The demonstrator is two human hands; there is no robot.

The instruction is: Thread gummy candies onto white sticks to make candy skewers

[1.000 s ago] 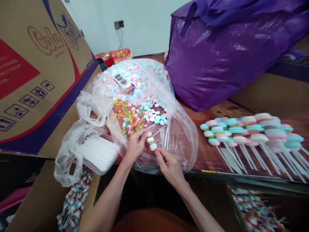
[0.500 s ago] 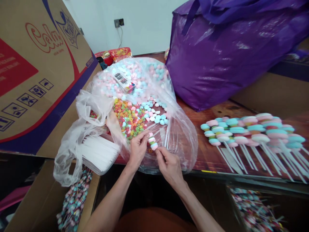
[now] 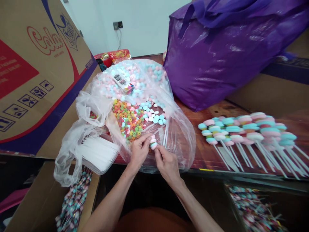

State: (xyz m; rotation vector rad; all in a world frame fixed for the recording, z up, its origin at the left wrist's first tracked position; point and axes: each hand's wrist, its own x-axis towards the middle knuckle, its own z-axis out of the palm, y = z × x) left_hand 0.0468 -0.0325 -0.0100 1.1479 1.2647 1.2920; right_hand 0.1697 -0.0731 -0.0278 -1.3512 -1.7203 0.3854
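My left hand (image 3: 138,150) and my right hand (image 3: 166,162) meet over the near edge of an open clear plastic bag (image 3: 178,129). Both pinch a small candy skewer (image 3: 153,142) of pink, white and blue rounds; the left fingers grip the stacked sweets, the right fingers hold the stick end just below. Inside the bag lie loose colourful ring candies (image 3: 129,120) and pink, blue and white round sweets (image 3: 154,111). A pile of white sticks (image 3: 98,154) sits in plastic left of my left hand.
Finished candy skewers (image 3: 243,133) lie in a row on the wooden table (image 3: 217,111) at right. A big purple bag (image 3: 224,51) stands behind them. A large cardboard box (image 3: 36,71) fills the left. Boxes below the table edge hold wrapped skewers (image 3: 72,203).
The candy skewer has shortened in view as my hands drew closer together; my left fingers slid down over the sweets toward my right hand.
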